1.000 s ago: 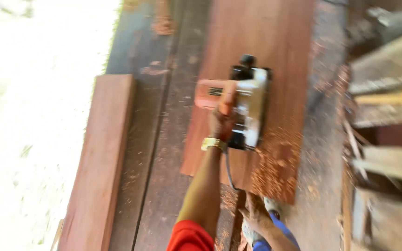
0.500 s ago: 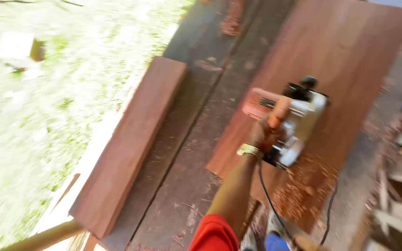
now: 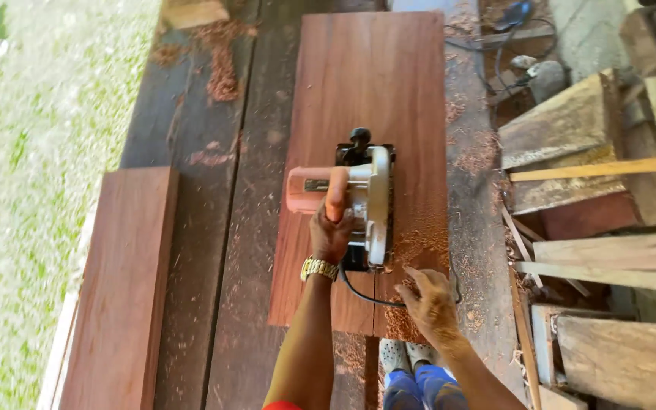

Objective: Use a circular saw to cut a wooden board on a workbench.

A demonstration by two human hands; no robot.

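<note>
A circular saw (image 3: 358, 201) with a pink motor housing and silver blade guard sits on a wide reddish-brown board (image 3: 373, 91). My left hand (image 3: 330, 231), with a gold watch on its wrist, is closed around the saw's orange handle. My right hand (image 3: 428, 300) rests palm down, fingers spread, on the board's near right corner among the sawdust (image 3: 419, 247). A thin cut line runs from the board's near edge up to the saw. The saw's black cord (image 3: 358, 292) loops between my hands.
A second reddish plank (image 3: 123, 288) lies at the left on the dark plank bench (image 3: 206, 228). Grass lies beyond the left edge. Scrap timber (image 3: 601, 197) is piled at the right. Cables (image 3: 506, 38) are at the far right. My shoes (image 3: 408, 355) show below the board.
The view swung and steadied over the board. My left hand stays on the saw handle. My right hand now lies on the board's near right corner beside the saw.
</note>
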